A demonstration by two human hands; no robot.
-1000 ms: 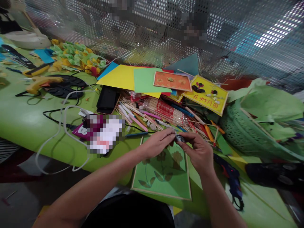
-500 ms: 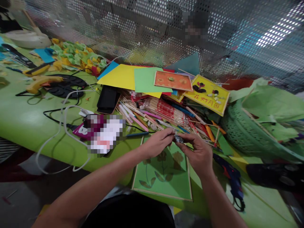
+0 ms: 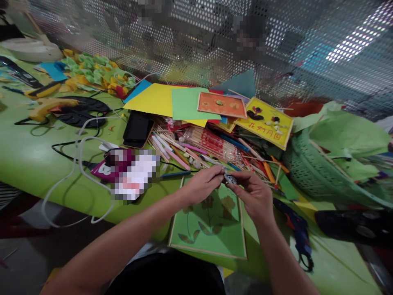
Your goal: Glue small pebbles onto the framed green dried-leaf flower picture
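Observation:
Both of my hands meet above the top edge of a green picture (image 3: 201, 243), which has a thin wooden-stick border and flowers with stems and leaves on it. Between their fingertips is a small black-and-white speckled object (image 3: 230, 178); I cannot make out its kind. My right hand (image 3: 256, 194) pinches it between thumb and fingers from the right. My left hand (image 3: 204, 184) has its fingers closed at the object's left end, where something small and pale shows. The left fingertips partly hide that end.
Behind my hands lie markers, a bag of wooden sticks (image 3: 211, 141) and sheets of coloured paper (image 3: 150, 100). A green basket (image 3: 302, 168) and a dark blue glue gun (image 3: 299, 233) are on the right. A yellow glue gun (image 3: 55, 107), cables and a phone (image 3: 138, 128) occupy the left.
The view has shifted slightly, so the table things sit a little further left. Both hands keep their hold on the speckled object, which is turned slightly.

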